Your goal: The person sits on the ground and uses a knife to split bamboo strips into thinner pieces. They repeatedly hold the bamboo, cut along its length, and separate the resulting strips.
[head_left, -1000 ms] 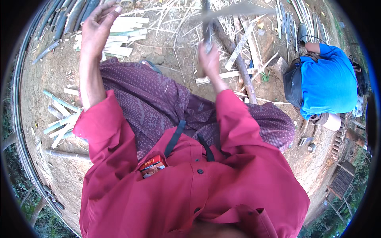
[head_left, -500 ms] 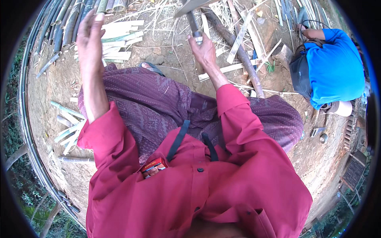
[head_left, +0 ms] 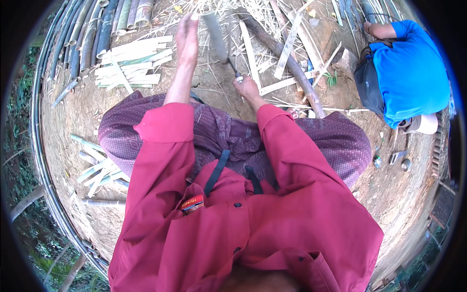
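My right hand (head_left: 247,87) is closed around the handle of a machete (head_left: 217,39). Its broad blade points up and to the left and is smeared by motion. To the left of the blade, my left hand (head_left: 187,38) is raised with its fingers stretched out, and I see nothing in it. Beyond my left knee lies a pile of pale split bamboo strips (head_left: 131,61), with one strip lying slantwise over the others. A smaller bunch of bamboo strips (head_left: 99,168) rests on the ground at the left.
Whole bamboo poles (head_left: 90,36) lie at the far left. A thick branch (head_left: 272,44) crosses the ground ahead among shavings. At the right, a person in a blue shirt (head_left: 411,78) bends over. A wooden block (head_left: 344,64) stands beside them.
My left hand has moved right, away from the strip pile, where a slanting strip now shows. My right hand has come nearer to me, and the machete blade has swung to point up-left.
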The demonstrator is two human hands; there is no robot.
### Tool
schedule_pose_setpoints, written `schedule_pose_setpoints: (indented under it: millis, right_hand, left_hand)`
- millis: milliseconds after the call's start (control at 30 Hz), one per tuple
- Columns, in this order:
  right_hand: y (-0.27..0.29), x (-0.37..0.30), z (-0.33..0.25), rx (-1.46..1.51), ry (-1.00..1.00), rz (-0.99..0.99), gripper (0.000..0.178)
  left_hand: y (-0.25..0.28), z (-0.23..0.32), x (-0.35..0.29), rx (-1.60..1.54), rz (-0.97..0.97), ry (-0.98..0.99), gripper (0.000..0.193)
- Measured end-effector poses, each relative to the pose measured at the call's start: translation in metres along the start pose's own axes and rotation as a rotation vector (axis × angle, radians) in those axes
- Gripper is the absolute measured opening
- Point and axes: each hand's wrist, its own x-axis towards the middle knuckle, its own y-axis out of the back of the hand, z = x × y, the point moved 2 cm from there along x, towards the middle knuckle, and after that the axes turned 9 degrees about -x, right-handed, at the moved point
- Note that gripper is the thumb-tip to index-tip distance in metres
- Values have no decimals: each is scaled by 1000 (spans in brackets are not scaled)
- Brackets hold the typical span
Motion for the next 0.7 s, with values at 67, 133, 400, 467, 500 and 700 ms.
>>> schedule_pose_setpoints:
  millis: [67, 133, 400, 467, 500, 700]
  right_hand:
    - [-5, -2, -7, -49, -51, 0, 47]
    - [-1, 1, -8, -88, -109, -45, 41]
    - [23, 13, 0, -109, 9, -294, 37]
    - [33, 20, 3, -132, 63, -325, 38]
    - [36, 19, 3, -144, 79, -312, 38]
    - [21, 32, 37, 299, 90, -479, 37]
  left_hand:
    - [-20, -8, 5, -19, -154, -35, 41]
    - [-33, -13, 8, -145, -107, -1, 42]
    - [-30, -27, 17, -463, -3, -72, 46]
    - [-33, -25, 20, -517, 5, -62, 47]
    - [-33, -26, 21, -510, -11, -61, 47]
    - [-26, -28, 33, -347, -5, -71, 52]
